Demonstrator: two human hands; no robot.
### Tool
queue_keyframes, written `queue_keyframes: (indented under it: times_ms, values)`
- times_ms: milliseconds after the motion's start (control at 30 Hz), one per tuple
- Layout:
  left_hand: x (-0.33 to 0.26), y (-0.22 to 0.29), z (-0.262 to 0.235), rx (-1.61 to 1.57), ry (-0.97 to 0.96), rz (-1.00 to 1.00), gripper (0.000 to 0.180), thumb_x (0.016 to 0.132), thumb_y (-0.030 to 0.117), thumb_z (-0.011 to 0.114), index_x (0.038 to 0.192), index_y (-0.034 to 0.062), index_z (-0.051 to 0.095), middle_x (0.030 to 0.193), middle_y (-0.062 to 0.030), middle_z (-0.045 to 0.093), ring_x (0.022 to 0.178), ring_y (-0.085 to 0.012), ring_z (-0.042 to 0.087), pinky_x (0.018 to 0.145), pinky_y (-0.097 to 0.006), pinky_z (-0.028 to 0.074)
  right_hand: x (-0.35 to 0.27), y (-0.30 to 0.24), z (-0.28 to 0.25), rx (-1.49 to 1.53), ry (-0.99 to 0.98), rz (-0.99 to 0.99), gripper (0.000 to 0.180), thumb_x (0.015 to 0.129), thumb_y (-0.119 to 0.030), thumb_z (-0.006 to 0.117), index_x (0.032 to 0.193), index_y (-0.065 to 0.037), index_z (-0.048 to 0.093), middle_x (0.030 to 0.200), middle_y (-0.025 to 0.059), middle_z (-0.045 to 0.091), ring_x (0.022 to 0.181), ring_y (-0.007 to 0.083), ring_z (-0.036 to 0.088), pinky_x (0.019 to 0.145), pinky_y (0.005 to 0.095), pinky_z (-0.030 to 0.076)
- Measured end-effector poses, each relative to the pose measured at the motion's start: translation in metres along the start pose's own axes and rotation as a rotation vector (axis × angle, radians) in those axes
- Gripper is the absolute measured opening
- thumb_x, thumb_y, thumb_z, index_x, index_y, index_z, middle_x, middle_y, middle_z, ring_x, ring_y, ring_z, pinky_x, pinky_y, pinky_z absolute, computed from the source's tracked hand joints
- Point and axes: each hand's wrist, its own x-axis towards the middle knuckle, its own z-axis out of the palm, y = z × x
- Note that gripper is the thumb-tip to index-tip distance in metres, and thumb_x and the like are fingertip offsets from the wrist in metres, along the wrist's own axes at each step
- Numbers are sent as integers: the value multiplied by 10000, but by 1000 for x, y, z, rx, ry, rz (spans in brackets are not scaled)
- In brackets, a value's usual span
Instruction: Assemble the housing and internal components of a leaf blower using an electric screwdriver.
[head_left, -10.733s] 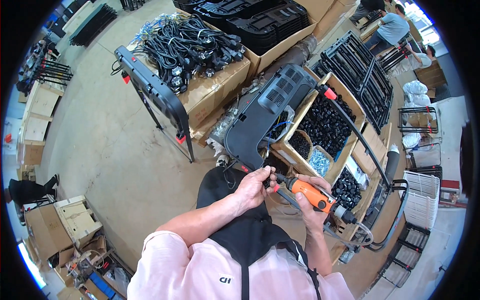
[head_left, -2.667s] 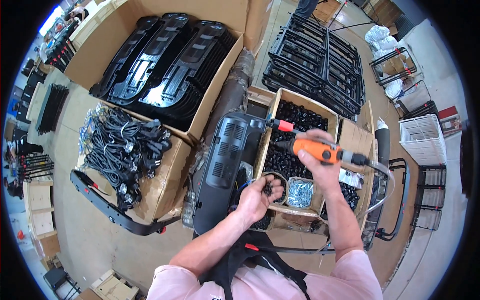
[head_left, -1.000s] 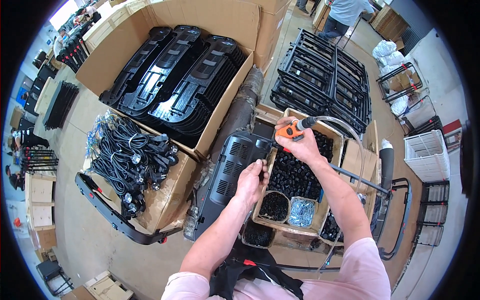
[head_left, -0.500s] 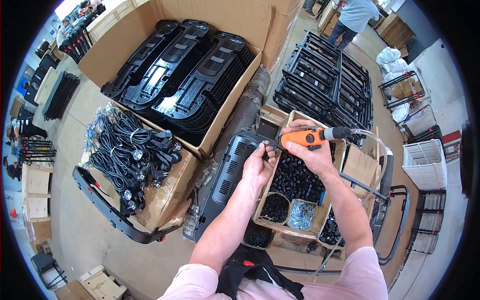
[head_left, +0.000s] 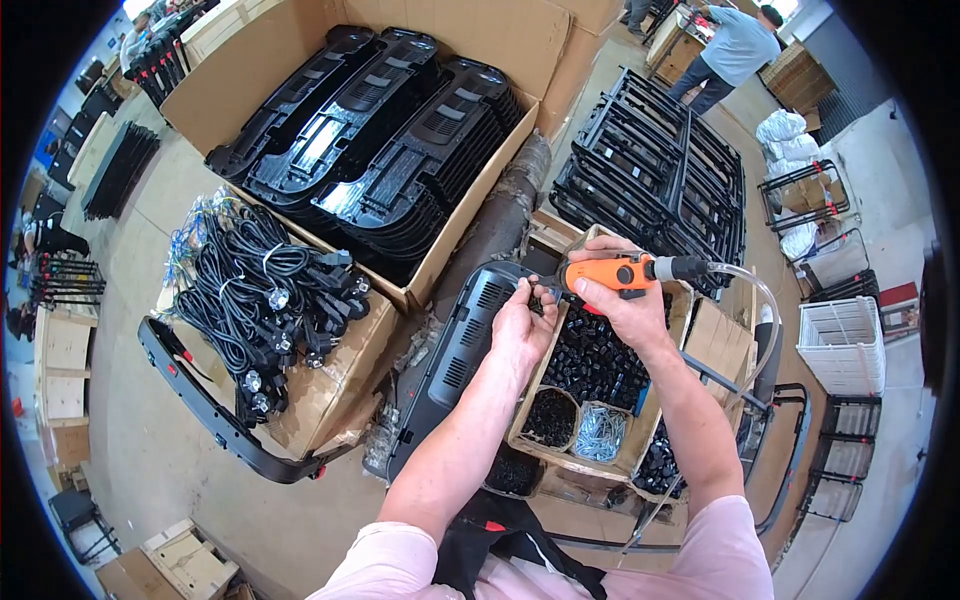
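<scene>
My right hand (head_left: 632, 308) is wrapped round an orange air screwdriver (head_left: 602, 273) with a black rear end, from which a clear hose (head_left: 752, 275) runs off to the right. The tool lies nearly level, its front end pointing left toward my left hand (head_left: 522, 322). That hand is closed, thumb and fingers pinched at the far end of a long black plastic panel (head_left: 462, 345) with slotted vents. Whatever sits between those fingertips is too small to make out. Just right of the panel, a cardboard parts box (head_left: 520, 428) holds black plastic pieces (head_left: 592, 355) and silver screws (head_left: 601, 432).
Bundled black power cables (head_left: 262, 290) with plugs lie on a carton to the left. Behind them, a large carton (head_left: 478, 225) holds stacked black panels (head_left: 400, 150). Black metal frames (head_left: 650, 175) are piled at the far right, near a person (head_left: 738, 50). A white crate (head_left: 842, 345) stands right.
The whole view has shifted slightly. My left fingertips have drawn closer to the panel's far end, while the screwdriver stays almost level in my right hand. The person behind has moved a little.
</scene>
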Motion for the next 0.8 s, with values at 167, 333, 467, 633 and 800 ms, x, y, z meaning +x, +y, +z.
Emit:
queue_keyframes:
  times_ms: [167,333,467,633,800]
  values:
    - [-5,3,-1,1,-28,-1,219,1117,284,567,1131,76,638,905,-18,645,764,-137,613,654,-250,536,2,-4,3,-22,-7,16,534,870,-88,830,1329,5,572,1242,180,726,1181,244,693,1050,403,566]
    - [-6,-3,0,-3,-27,12,241,1117,295,573,1158,71,651,897,-24,616,765,-158,601,672,-270,550,1,-4,8,-24,25,11,537,879,-96,831,1336,7,570,1235,163,729,1161,220,696,1037,391,568]
    - [-11,-12,2,154,22,89,342,1145,363,487,1149,51,628,909,-32,611,763,-175,607,692,-298,558,10,9,11,-7,39,11,494,880,-72,846,1313,-9,616,1205,136,741,1150,208,698,1043,377,569]
    - [-31,-22,-15,371,-98,2,367,1159,332,445,1233,9,605,1102,-120,702,914,-221,704,771,-334,609,27,22,11,-37,71,46,497,880,-71,834,1321,-7,613,1201,132,735,1121,200,699,1020,367,570]
    - [-47,-20,-32,474,-113,20,290,1137,251,526,1249,13,648,1094,-73,702,904,-149,688,753,-279,611,38,29,21,-82,45,57,500,870,-69,821,1318,0,609,1201,147,734,1124,203,697,1032,376,566]
